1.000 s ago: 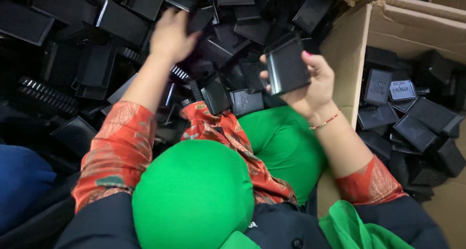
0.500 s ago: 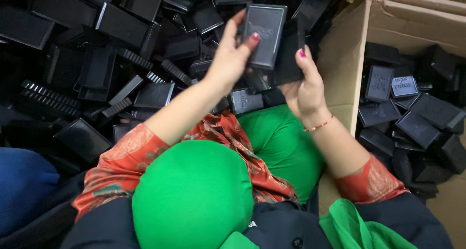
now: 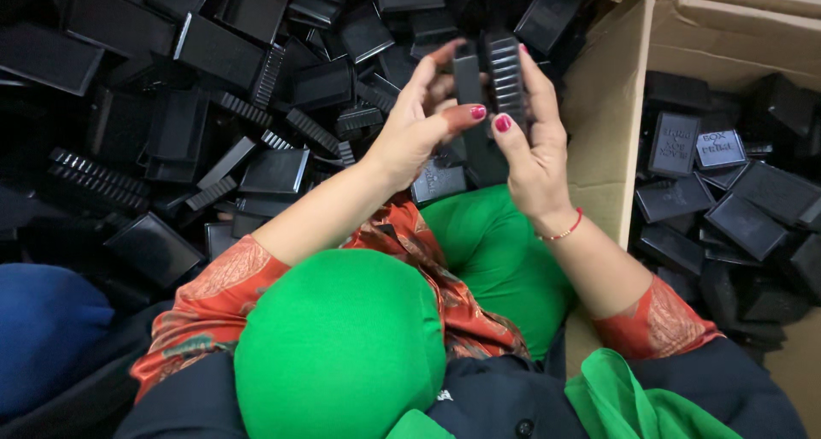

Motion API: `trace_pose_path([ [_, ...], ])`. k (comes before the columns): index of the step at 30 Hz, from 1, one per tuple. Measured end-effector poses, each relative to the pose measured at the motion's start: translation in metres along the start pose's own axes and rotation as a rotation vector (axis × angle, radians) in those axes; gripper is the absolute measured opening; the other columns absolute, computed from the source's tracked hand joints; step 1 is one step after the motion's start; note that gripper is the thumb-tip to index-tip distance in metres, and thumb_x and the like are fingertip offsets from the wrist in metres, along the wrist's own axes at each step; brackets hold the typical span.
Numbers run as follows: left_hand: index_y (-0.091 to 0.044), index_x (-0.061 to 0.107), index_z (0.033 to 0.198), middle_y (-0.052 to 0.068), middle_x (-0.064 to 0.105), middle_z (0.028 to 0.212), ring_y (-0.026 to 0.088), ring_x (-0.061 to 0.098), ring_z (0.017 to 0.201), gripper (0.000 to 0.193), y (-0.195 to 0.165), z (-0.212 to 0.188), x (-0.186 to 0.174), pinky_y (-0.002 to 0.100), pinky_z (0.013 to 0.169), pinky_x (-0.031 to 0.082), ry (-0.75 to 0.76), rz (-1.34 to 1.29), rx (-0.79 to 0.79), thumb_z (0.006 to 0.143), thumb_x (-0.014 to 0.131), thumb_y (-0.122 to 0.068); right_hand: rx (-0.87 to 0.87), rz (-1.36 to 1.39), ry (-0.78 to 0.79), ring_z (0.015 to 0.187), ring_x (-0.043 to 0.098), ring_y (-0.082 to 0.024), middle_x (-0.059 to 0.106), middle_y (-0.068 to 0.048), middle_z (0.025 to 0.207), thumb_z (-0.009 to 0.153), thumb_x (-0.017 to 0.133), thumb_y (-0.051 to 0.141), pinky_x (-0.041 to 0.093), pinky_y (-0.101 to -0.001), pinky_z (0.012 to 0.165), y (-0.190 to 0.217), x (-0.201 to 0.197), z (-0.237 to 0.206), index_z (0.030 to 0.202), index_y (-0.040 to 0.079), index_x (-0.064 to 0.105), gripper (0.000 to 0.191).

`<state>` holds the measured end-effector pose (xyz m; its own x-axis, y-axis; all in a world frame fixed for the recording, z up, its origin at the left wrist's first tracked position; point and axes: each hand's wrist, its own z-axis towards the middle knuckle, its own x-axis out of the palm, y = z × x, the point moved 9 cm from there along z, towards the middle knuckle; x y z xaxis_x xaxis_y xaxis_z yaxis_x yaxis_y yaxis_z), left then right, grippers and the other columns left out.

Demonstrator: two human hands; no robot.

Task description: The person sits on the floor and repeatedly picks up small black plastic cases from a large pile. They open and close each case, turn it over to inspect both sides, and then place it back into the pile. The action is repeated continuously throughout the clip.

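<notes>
My left hand (image 3: 419, 118) and right hand (image 3: 530, 140) cover much of the two black plastic pieces (image 3: 487, 80), so I can't tell how they meet. The cardboard box (image 3: 616, 106) runs off the right edge. The pile of black trays (image 3: 214, 88) is cut off top and left.

Quick headcount of the pile

Two hands: left hand (image 3: 419, 127), right hand (image 3: 530, 140), two black plastic parts (image 3: 492, 80) between them, one cardboard box (image 3: 616, 106), and way too many loose black pieces (image 3: 214, 50) to count.
</notes>
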<state>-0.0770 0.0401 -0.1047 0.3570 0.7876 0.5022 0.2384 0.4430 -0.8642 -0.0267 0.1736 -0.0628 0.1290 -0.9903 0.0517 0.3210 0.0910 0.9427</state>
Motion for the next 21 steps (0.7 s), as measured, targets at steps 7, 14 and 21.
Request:
trace_pose_path([
  [7, -0.007, 0.033, 0.155, 0.009, 0.056, 0.143, 0.018, 0.061, 0.126, 0.079, 0.002, 0.0, 0.007, 0.035, 0.103, 0.054, 0.003, -0.205, -0.082, 0.09, 0.078, -0.005, -0.102, -0.257, 0.032, 0.146, 0.05, -0.022, 0.048, -0.014, 0.158, 0.115, 0.051, 0.019, 0.038, -0.032, 0.126, 0.017, 0.004, 0.002, 0.158, 0.001, 0.04, 0.048],
  [14, -0.007, 0.043, 0.139, 0.01, 0.06, 0.131, 0.017, 0.064, 0.117, 0.071, -0.01, 0.004, -0.011, 0.033, 0.096, 0.057, -0.054, 0.103, 0.13, 0.084, 0.087, -0.02, -0.257, -0.515, 0.113, 0.126, 0.062, -0.032, 0.058, -0.025, 0.138, 0.087, 0.069, 0.012, 0.048, -0.0381, 0.108, 0.047, 0.024, 0.001, 0.148, -0.009, 0.037, 0.072],
  [21, -0.004, 0.062, 0.088, -0.004, 0.062, 0.076, 0.002, 0.053, 0.074, 0.048, -0.043, -0.001, -0.048, 0.021, 0.066, 0.047, -0.185, 0.699, 0.342, 0.087, 0.089, -0.043, 0.337, -0.162, 0.249, 0.081, 0.07, -0.01, 0.074, -0.007, 0.093, 0.096, 0.071, 0.013, 0.058, -0.0249, 0.073, -0.024, 0.024, -0.004, 0.122, -0.006, 0.066, 0.033],
])
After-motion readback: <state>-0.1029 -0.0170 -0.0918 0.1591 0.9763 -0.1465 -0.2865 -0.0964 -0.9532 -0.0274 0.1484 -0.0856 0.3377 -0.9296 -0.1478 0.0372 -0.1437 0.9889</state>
